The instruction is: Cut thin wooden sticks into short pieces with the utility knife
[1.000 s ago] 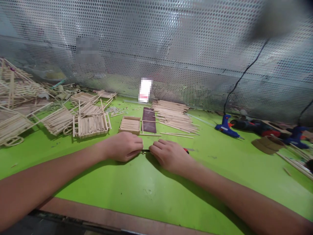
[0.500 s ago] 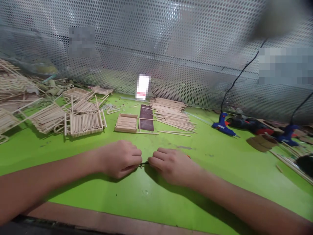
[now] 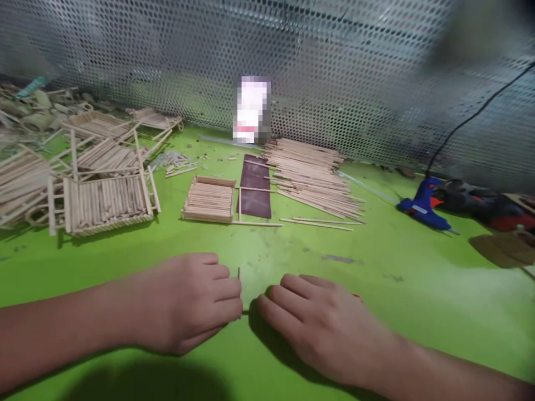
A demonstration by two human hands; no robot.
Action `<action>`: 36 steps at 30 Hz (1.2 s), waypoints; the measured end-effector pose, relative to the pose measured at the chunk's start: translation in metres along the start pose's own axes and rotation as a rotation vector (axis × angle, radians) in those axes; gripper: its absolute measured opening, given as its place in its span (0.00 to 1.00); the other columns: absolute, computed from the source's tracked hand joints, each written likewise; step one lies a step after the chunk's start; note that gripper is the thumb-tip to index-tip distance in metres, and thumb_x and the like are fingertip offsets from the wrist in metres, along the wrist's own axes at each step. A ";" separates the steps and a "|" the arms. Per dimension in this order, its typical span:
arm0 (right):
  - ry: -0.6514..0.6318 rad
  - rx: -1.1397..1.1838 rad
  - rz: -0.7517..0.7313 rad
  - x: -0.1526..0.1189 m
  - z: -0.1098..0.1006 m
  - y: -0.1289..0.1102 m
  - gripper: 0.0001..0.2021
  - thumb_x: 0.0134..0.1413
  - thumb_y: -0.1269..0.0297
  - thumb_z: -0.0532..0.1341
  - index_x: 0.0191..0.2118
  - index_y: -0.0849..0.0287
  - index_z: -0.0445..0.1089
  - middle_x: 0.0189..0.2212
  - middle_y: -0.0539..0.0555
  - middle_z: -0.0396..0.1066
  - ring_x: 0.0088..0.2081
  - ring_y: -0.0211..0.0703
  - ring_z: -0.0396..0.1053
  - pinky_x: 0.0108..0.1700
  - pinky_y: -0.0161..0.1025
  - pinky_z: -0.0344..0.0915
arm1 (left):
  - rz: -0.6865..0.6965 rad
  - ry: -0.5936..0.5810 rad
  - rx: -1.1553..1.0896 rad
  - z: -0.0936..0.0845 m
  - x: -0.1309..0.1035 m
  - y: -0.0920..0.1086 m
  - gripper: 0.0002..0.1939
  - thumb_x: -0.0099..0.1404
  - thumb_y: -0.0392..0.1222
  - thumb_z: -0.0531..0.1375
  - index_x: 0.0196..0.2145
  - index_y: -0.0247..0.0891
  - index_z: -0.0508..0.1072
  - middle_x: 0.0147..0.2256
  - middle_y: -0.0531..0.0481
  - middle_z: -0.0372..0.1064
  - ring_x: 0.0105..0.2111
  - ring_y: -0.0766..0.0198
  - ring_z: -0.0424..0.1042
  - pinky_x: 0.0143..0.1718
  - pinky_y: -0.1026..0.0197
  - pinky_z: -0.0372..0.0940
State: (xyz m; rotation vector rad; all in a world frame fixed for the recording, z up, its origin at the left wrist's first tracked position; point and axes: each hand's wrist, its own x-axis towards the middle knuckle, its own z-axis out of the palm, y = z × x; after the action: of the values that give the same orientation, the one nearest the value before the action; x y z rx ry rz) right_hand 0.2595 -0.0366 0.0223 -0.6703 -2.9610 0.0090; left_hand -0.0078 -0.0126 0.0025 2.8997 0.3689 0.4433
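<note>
My left hand is closed on a thin wooden stick; only a short end pokes out beyond its fingertips. Just to the right, my right hand is curled palm-down close over the green table. A tool with a red part lies mostly hidden under that hand. Its thin dark tip shows in the gap between both hands, close to the stick. The tool's kind cannot be made out.
Behind the hands lie a small stick tray, a dark brown strip and a pile of sticks. Small stick-built chairs crowd the left. At right rests a blue glue gun with its cord. A perforated metal screen closes the back.
My view has moved closer and lower toward the table. More of the stick end now shows at my left fingertips, and less of the dark tip is visible between my hands.
</note>
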 end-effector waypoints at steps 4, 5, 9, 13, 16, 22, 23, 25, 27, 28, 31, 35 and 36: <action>-0.017 0.028 0.006 0.000 -0.002 0.000 0.06 0.68 0.72 0.55 0.40 0.58 0.68 0.30 0.52 0.69 0.30 0.45 0.59 0.32 0.45 0.55 | -0.016 0.007 0.009 0.000 0.004 0.001 0.09 0.65 0.29 0.57 0.31 0.42 0.63 0.28 0.52 0.65 0.25 0.61 0.60 0.28 0.53 0.55; -0.023 0.033 0.009 0.000 -0.002 0.000 0.06 0.68 0.72 0.55 0.40 0.58 0.68 0.31 0.52 0.69 0.30 0.45 0.60 0.32 0.45 0.55 | -0.020 0.008 0.012 0.000 0.005 0.002 0.09 0.64 0.29 0.58 0.31 0.42 0.63 0.28 0.52 0.65 0.25 0.61 0.60 0.28 0.53 0.55; -0.034 0.039 0.018 -0.002 0.000 0.000 0.06 0.69 0.71 0.55 0.41 0.58 0.69 0.31 0.53 0.70 0.31 0.45 0.61 0.33 0.44 0.56 | -0.043 0.021 -0.001 0.002 0.007 0.003 0.10 0.63 0.30 0.59 0.31 0.41 0.62 0.27 0.52 0.65 0.26 0.61 0.62 0.29 0.53 0.55; -0.031 0.066 0.017 -0.003 0.002 0.001 0.07 0.69 0.72 0.54 0.41 0.58 0.69 0.32 0.53 0.71 0.32 0.45 0.62 0.34 0.44 0.58 | -0.050 0.008 -0.032 0.002 0.007 0.003 0.09 0.63 0.30 0.60 0.31 0.41 0.63 0.28 0.52 0.66 0.27 0.60 0.63 0.29 0.53 0.56; -0.019 0.080 0.021 -0.004 0.005 0.002 0.10 0.70 0.73 0.52 0.40 0.58 0.69 0.31 0.53 0.70 0.32 0.45 0.62 0.34 0.44 0.58 | -0.048 0.021 -0.050 0.002 0.008 0.003 0.10 0.63 0.30 0.60 0.31 0.41 0.63 0.28 0.52 0.67 0.27 0.60 0.64 0.28 0.53 0.56; -0.011 0.067 0.007 0.002 0.007 0.000 0.10 0.70 0.73 0.51 0.40 0.59 0.69 0.31 0.53 0.69 0.32 0.45 0.61 0.34 0.44 0.57 | -0.044 0.026 -0.046 -0.001 0.003 0.002 0.09 0.64 0.30 0.59 0.30 0.41 0.64 0.28 0.51 0.67 0.28 0.60 0.65 0.27 0.52 0.56; -0.011 0.066 -0.001 0.004 0.007 -0.001 0.09 0.70 0.73 0.52 0.40 0.59 0.69 0.31 0.53 0.69 0.32 0.45 0.61 0.33 0.44 0.56 | -0.042 0.026 -0.043 -0.002 0.001 0.002 0.09 0.64 0.30 0.59 0.30 0.41 0.64 0.28 0.51 0.67 0.28 0.60 0.65 0.27 0.52 0.56; -0.012 0.067 -0.018 0.009 0.007 -0.003 0.09 0.70 0.73 0.52 0.40 0.60 0.69 0.32 0.53 0.69 0.32 0.45 0.60 0.33 0.43 0.56 | -0.046 0.026 -0.033 -0.004 -0.004 0.002 0.09 0.64 0.30 0.58 0.30 0.41 0.63 0.28 0.51 0.67 0.27 0.60 0.64 0.27 0.52 0.56; -0.007 0.067 -0.024 0.012 0.007 -0.005 0.09 0.70 0.73 0.52 0.40 0.60 0.68 0.32 0.53 0.69 0.32 0.44 0.60 0.34 0.43 0.56 | -0.054 0.033 -0.019 -0.006 -0.008 0.002 0.09 0.65 0.29 0.58 0.30 0.41 0.63 0.27 0.51 0.66 0.27 0.60 0.64 0.27 0.52 0.55; -0.003 0.064 -0.021 0.013 0.007 -0.005 0.09 0.70 0.73 0.52 0.40 0.60 0.68 0.32 0.53 0.68 0.32 0.44 0.59 0.34 0.43 0.56 | -0.055 0.041 -0.011 -0.006 -0.009 0.002 0.10 0.65 0.30 0.57 0.30 0.41 0.63 0.27 0.51 0.66 0.27 0.60 0.63 0.27 0.52 0.55; 0.008 0.048 -0.003 0.014 0.009 -0.006 0.10 0.70 0.74 0.52 0.40 0.59 0.68 0.31 0.52 0.68 0.32 0.44 0.60 0.34 0.43 0.56 | -0.052 0.057 0.029 -0.004 -0.012 0.002 0.09 0.67 0.31 0.57 0.29 0.40 0.64 0.26 0.51 0.65 0.26 0.61 0.62 0.27 0.52 0.53; 0.045 0.038 0.003 0.014 0.011 -0.005 0.08 0.69 0.75 0.53 0.41 0.60 0.68 0.32 0.52 0.69 0.33 0.44 0.60 0.36 0.42 0.57 | -0.125 0.076 0.080 -0.004 -0.011 0.004 0.07 0.69 0.39 0.58 0.32 0.39 0.68 0.27 0.51 0.67 0.26 0.61 0.62 0.27 0.53 0.55; 0.060 0.038 0.001 0.014 0.011 -0.005 0.08 0.69 0.75 0.53 0.41 0.60 0.69 0.32 0.52 0.68 0.33 0.44 0.60 0.36 0.42 0.57 | -0.166 0.084 0.077 -0.005 -0.010 0.005 0.06 0.70 0.43 0.59 0.35 0.38 0.71 0.30 0.50 0.69 0.28 0.60 0.64 0.29 0.53 0.57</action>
State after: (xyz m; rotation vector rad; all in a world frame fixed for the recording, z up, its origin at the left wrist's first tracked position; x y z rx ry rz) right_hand 0.2439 -0.0351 0.0128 -0.6550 -2.8954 0.0445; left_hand -0.0175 -0.0196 0.0053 2.8992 0.6479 0.5353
